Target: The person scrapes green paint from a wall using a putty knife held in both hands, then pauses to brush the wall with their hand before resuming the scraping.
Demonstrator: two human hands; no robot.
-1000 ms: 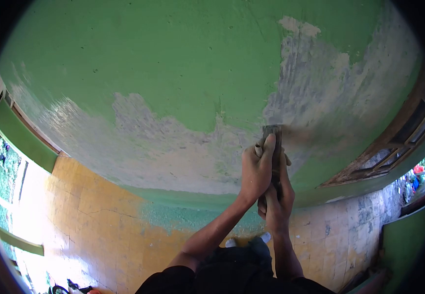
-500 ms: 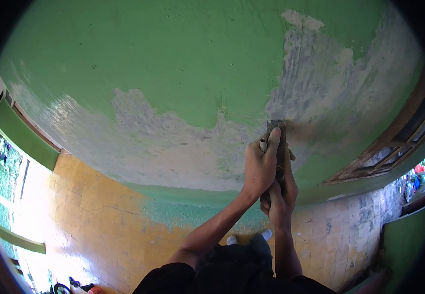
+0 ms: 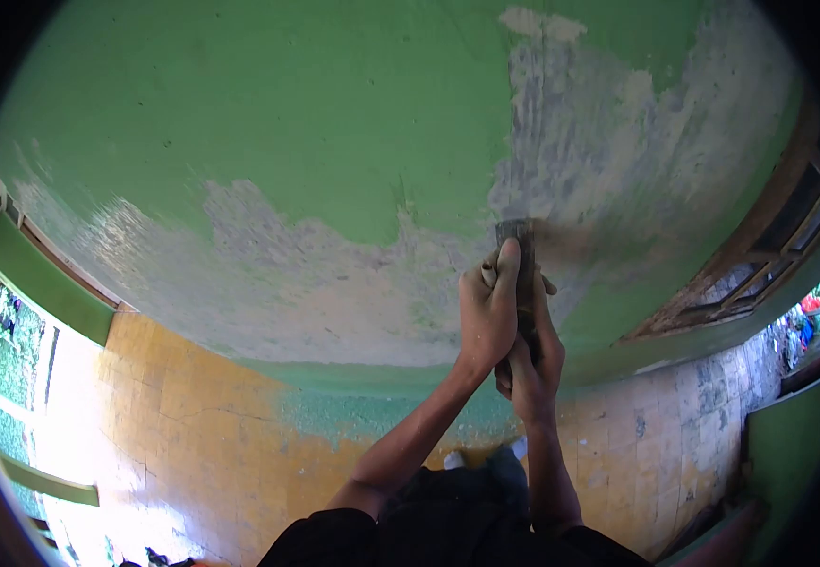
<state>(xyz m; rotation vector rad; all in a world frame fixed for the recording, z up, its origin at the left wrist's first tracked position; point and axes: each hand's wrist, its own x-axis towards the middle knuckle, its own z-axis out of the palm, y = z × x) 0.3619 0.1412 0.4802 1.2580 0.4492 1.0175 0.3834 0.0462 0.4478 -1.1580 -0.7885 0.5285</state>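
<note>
A dark, flat-bladed scraper (image 3: 515,229) points up with its top edge against the wall, where green paint meets a stripped patch. My left hand (image 3: 489,317) is closed around its upper part, the thumb lying along the blade. Lower down, my right hand (image 3: 538,369) wraps the handle, partly behind the left hand. The two hands overlap, so much of the handle is hidden. Around the blade, the wall patch (image 3: 608,161) is bare grey and whitish with streaks. Above and to the left the green paint (image 3: 268,104) is still whole.
A brown wooden window frame (image 3: 741,265) is set in the wall at right. Yellowish floor tiles (image 3: 183,397) lie below, with greenish flakes and dust (image 3: 334,413) along the wall base. Bright openings with green boards (image 3: 46,477) stand at left. My feet (image 3: 454,460) are near the wall.
The whole view has shifted slightly, so wall and hands appear further left. Both hands keep their hold on the scraper, which stays at nearly the same wall spot.
</note>
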